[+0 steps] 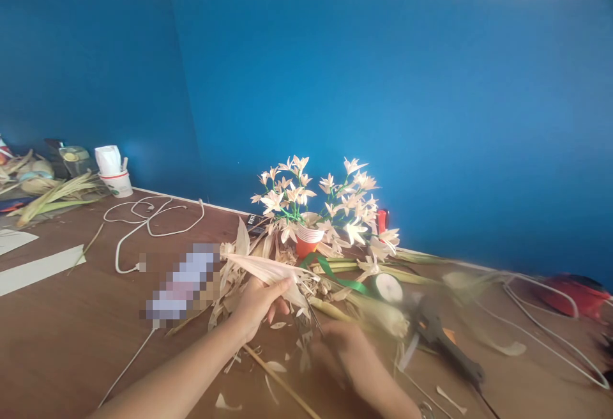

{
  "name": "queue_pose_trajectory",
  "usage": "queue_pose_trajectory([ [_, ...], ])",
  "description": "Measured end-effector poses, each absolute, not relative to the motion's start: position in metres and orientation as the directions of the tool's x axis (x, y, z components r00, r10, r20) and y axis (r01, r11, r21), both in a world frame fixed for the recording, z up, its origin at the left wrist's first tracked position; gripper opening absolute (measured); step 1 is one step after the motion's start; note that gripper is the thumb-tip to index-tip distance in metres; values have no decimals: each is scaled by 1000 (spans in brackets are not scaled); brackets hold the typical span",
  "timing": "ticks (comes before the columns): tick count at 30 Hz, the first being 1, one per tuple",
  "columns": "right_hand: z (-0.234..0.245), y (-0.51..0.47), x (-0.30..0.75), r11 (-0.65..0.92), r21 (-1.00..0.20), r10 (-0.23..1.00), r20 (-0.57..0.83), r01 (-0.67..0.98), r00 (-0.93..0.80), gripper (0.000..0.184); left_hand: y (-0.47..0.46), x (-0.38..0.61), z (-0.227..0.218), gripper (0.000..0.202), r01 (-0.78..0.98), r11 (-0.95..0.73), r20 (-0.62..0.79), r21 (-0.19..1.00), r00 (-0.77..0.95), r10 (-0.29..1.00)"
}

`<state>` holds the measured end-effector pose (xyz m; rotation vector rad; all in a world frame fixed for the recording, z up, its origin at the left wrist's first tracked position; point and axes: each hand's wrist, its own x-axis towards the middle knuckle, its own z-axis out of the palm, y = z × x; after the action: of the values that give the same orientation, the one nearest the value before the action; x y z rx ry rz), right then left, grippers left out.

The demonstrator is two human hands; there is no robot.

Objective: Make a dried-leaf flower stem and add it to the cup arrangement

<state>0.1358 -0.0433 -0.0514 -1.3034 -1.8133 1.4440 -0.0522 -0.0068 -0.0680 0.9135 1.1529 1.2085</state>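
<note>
My left hand (263, 304) pinches a pale, dried corn husk (268, 269) between thumb and fingers, its narrow end pointing left. Close by on the right is my right hand (347, 352), smeared by motion and curled. Dark, thin blades (313, 317) reach from it toward the husk's lower edge; they look like scissors, though blurred. Behind the hands, husk flowers (292, 195) on green stems stand in an orange and white paper cup (309, 240). Loose husks (225, 291) lie heaped around the cup, and small husk scraps (275, 366) are scattered below.
A glue gun (447, 342) lies at right, near a roll of white tape (389, 288) and green ribbon (335, 272). A pixelated, phone-like object (182, 285) with a white cable (127, 253) lies at left. Blue panels (383, 87) close off the table's back.
</note>
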Motion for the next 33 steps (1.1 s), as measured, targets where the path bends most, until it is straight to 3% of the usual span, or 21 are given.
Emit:
queue_pose_trajectory([
  [9, -63, -39, 140, 15, -916, 901, -162, 402, -402, 28, -5, -62, -65, 30, -297, 257, -200, 920, 210, 957],
  [15, -61, -38, 141, 114, -900, 910, -75, 421, -407, 19, -3, -63, -70, 24, -297, 274, -228, 915, 182, 957],
  [33, -58, -37, 144, 92, -916, 884, -105, 390, -455, 19, -2, -66, -65, 21, -284, 315, -267, 906, 195, 944],
])
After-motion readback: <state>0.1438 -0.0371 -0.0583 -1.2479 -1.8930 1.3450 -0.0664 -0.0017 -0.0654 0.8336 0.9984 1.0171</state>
